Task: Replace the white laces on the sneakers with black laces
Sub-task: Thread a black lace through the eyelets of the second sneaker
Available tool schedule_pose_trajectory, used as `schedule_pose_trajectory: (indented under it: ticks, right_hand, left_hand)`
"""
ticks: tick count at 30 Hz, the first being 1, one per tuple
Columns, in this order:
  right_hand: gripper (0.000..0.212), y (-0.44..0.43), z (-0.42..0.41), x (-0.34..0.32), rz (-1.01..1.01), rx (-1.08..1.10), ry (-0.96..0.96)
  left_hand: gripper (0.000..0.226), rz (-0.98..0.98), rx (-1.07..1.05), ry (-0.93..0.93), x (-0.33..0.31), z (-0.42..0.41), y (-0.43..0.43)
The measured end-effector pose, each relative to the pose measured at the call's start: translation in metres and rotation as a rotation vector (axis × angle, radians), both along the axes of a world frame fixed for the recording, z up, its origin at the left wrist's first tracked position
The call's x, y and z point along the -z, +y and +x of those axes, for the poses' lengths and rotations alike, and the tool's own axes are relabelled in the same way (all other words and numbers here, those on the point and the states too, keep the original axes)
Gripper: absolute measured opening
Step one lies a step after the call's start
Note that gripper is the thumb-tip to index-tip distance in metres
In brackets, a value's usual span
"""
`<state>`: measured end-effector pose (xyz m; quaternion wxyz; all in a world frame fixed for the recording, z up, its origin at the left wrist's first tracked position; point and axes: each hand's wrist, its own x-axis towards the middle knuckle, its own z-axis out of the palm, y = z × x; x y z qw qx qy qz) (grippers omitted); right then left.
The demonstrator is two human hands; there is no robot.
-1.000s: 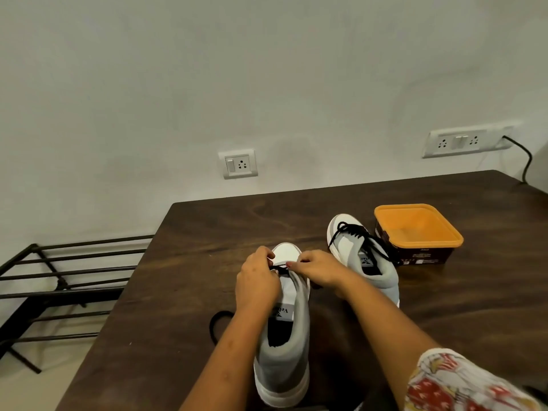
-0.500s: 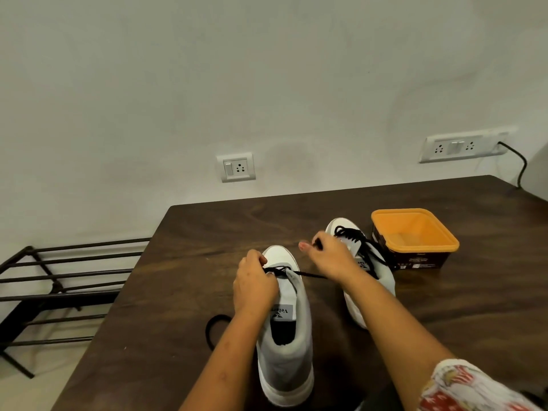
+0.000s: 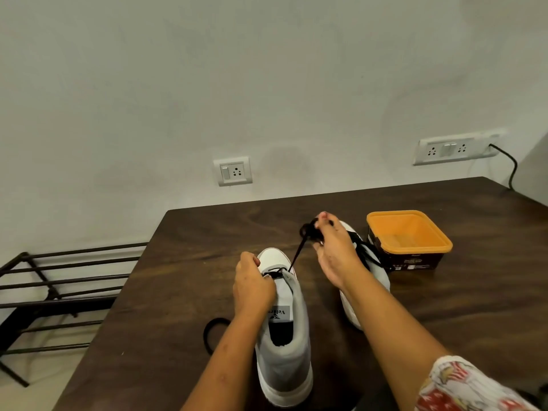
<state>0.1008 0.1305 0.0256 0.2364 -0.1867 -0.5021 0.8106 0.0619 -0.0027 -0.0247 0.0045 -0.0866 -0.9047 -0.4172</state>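
Pulling the black lace (image 3: pixel 296 256) through the toe-end eyelets of the near sneaker (image 3: pixel 281 351), set at 6 o'clock on the table (image 3: pixel 192 247) with its toe toward 12. Gripped the bunched free end in the right hand (image 3: pixel 335 253), fingers curled round it, raised toward 1 o'clock so the strand ran taut down to the eyelet. Pinched the crossing at the toe with the left hand (image 3: pixel 252 287), fingertips curled on the lace, steadying the shoe. Left a black loop (image 3: pixel 212 333), likely the other tail, lying at 9 o'clock of the heel. Placed the second sneaker (image 3: pixel 378 272), already laced in black, at 2 o'clock, partly hidden by the right hand, with the orange tub (image 3: pixel 409 235) just beside it at 3 o'clock. Judged the step to need a steady pull in line with the eyelet, a firm left-hand hold against sliding, a flat untwisted strand, and both tails evened before the next crossing.
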Motion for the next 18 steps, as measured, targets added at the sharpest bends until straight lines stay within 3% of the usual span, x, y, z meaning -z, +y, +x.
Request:
schedule_pose_trajectory:
  ticks: [2, 4, 10, 15, 18]
  right_hand:
    - [0.024, 0.005, 0.001, -0.002, -0.19, 0.035, 0.1]
    - [0.027, 0.005, 0.003, 0.001, -0.218, -0.012, 0.076]
    - [0.034, 0.011, 0.001, 0.016, 0.372, -0.026, -0.302]
    - [0.034, 0.013, -0.002, 0.01, 0.234, 0.163, -0.201]
    - [0.035, 0.018, -0.001, 0.012, 0.406, 0.225, -0.237]
  left_hand:
    - [0.024, 0.001, 0.01, 0.004, -0.001, 0.001, 0.0]
    - [0.023, 0.015, 0.026, -0.011, 0.0, 0.003, 0.001]
    - [0.021, -0.021, 0.024, 0.002, -0.001, 0.005, 0.0]
    - [0.02, -0.063, 0.003, 0.024, -0.002, 0.009, 0.004]
    - [0.019, -0.081, -0.014, 0.055, -0.004, 0.013, 0.005]
